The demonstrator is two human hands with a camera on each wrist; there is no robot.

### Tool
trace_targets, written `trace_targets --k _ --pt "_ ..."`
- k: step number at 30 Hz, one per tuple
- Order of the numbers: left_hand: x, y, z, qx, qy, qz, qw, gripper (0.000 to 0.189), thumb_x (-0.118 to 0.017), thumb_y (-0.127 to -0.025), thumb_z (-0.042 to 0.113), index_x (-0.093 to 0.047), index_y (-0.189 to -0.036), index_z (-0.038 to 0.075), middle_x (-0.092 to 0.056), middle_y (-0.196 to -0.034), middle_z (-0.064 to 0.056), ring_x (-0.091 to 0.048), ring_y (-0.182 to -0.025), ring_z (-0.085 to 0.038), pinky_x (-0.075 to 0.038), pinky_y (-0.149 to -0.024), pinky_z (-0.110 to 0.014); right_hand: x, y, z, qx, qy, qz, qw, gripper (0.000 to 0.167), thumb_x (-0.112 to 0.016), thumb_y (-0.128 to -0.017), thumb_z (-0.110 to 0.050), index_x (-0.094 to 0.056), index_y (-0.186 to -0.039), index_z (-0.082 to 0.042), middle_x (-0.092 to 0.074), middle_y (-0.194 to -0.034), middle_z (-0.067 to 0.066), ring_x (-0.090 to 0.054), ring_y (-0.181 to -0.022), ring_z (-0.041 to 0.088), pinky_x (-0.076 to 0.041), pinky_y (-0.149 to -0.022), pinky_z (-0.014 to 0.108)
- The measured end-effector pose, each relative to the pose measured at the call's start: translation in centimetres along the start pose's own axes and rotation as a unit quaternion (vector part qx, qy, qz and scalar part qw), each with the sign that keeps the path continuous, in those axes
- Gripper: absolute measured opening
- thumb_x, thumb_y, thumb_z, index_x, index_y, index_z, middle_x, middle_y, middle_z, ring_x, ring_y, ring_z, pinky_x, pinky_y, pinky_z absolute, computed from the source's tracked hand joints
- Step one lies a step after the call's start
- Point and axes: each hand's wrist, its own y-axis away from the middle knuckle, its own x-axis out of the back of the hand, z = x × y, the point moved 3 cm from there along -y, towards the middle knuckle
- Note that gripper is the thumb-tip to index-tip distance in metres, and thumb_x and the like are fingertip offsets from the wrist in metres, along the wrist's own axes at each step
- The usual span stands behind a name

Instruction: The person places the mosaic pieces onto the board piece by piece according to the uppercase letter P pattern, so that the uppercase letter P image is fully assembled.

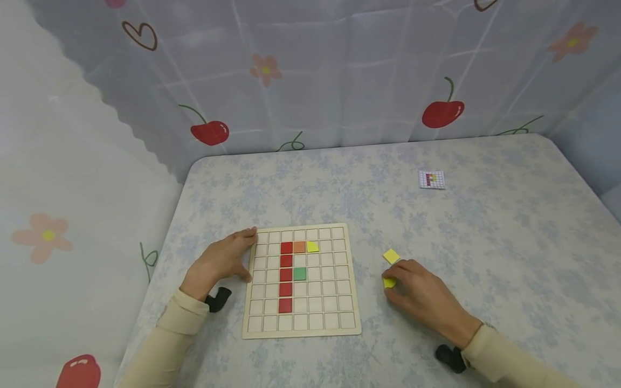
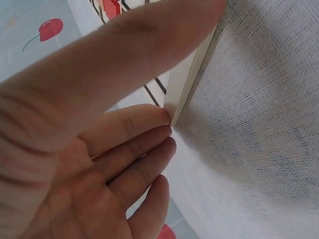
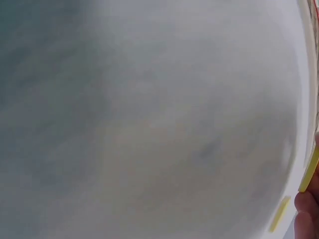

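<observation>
A square wooden grid board [image 1: 308,322] lies on the table, with red tiles [image 1: 285,275] in a column, an orange tile [image 1: 299,247], a green tile [image 1: 299,274] and a yellow tile with one rounded corner [image 1: 312,247] in its cells. My left hand [image 1: 220,264] rests against the board's left edge, fingertips at the far corner and thumb lower down. To the right of the board, my right hand [image 1: 427,293] pinches a yellow tile [image 1: 388,282] between thumb and fingers. That tile's edge [image 3: 310,172] also shows in the right wrist view. A loose yellow tile [image 1: 391,256] lies just beyond these fingers.
A small card [image 1: 432,180] printed with a coloured grid pattern lies toward the back right. The table [image 1: 524,226] wears a blue-flowered cloth. Curtains [image 1: 339,81] with cherries and flowers hang behind and at the sides.
</observation>
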Motion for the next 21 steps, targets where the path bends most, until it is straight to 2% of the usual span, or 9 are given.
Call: trace_targets --k 4,15,21 --pt "-0.1 0.0 0.1 -0.002 -0.001 -0.002 1.0000 0.094 -0.091 -0.069 0.016 -0.043 -0.146 -0.006 -0.030 -0.157 -0.019 -0.033 -0.140 -0.039 -0.046 -0.100 -0.052 -0.3 -1.3 -1.3 0.013 -0.014 0.001 0.9998 0.025 -0.081 -0.077 -0.007 -0.074 -0.100 -0.007 -0.066 -0.100 0.001 -0.063 -0.094 0.018 -0.057 -0.076 0.035" --pt "0.0 0.1 0.1 0.001 -0.001 -0.001 1.0000 0.094 -0.091 -0.068 0.017 -0.043 -0.146 -0.005 -0.030 -0.157 -0.019 -0.033 -0.140 -0.038 -0.046 -0.100 -0.051 -3.2 -6.4 -6.8 0.073 -0.033 -0.039 0.9960 0.020 -0.075 -0.083 -0.011 -0.075 -0.103 -0.006 -0.068 -0.102 0.002 -0.062 -0.093 0.017 -0.055 -0.077 0.031" --pt "0.0 0.1 0.1 -0.004 -0.003 0.002 1.0000 0.094 -0.091 -0.068 0.017 -0.043 -0.146 -0.004 -0.031 -0.157 -0.018 -0.034 -0.140 -0.038 -0.047 -0.099 -0.050 -4.6 -7.8 -8.2 0.093 -0.048 -0.052 0.9931 0.019 -0.075 -0.085 -0.010 -0.075 -0.103 -0.007 -0.067 -0.100 0.001 -0.061 -0.092 0.016 -0.055 -0.075 0.029"
